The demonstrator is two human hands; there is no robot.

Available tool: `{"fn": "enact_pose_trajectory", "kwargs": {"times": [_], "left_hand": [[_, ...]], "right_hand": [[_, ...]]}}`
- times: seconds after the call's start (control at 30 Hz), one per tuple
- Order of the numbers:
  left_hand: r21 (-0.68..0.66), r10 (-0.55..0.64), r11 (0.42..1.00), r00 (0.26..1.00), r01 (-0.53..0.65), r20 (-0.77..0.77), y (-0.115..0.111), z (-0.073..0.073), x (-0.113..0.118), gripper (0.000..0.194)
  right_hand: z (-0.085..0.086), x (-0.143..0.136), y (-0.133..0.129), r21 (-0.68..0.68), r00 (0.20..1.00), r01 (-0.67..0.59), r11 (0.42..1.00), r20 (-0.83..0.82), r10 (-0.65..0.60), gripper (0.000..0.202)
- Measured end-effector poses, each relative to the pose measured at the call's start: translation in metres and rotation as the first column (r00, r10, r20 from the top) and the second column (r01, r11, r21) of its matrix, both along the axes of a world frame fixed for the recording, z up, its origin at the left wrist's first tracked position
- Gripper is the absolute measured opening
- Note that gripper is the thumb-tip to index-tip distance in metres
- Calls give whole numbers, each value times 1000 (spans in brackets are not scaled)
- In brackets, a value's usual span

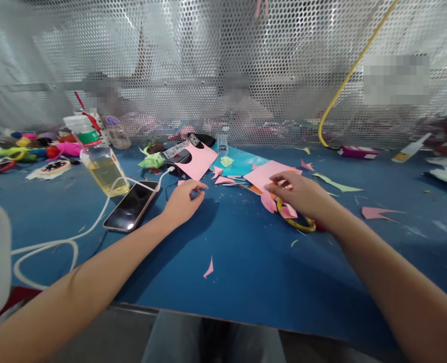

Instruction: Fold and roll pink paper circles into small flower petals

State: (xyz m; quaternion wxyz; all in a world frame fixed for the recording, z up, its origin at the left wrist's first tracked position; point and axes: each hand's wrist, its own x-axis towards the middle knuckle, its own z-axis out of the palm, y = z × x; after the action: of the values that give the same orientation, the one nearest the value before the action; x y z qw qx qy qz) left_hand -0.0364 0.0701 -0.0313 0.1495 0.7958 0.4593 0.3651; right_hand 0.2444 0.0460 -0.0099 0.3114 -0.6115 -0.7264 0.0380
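My left hand (184, 202) hovers low over the blue table, fingers loosely bent and thumb apart, with nothing visible in it. Just beyond it lies a pink paper sheet (199, 160) with curved cut-outs. On the other side, my right hand (301, 192) has thumb and forefinger drawn together at the edge of another pink paper (263, 174); its other fingers are partly hidden. Beneath this hand is a yellow-handled tool (302, 228), probably scissors, partly covered. Small pink paper petals (268, 201) sit beside the handle.
A phone (131, 206) with a white cable lies left, near a tilted-looking bottle (102, 164) of yellowish liquid. Behind are a blue sheet (242, 160) and a perforated metal panel (193, 60). Paper scraps (378, 213) and a glue bottle (410, 148) are at right.
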Motion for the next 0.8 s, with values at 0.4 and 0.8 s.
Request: {"fn": "enact_pose_trajectory", "kwargs": {"times": [0.4, 0.8], "left_hand": [[-217, -590, 807, 763, 549, -265, -46, 23, 13, 72], [-167, -293, 956, 742, 242, -603, -20, 5, 8, 64]], "right_hand": [[25, 10, -11, -235, 972, 67, 970, 235, -11, 40], [41, 97, -10, -401, 926, 342, 850, 300, -231, 36]]}}
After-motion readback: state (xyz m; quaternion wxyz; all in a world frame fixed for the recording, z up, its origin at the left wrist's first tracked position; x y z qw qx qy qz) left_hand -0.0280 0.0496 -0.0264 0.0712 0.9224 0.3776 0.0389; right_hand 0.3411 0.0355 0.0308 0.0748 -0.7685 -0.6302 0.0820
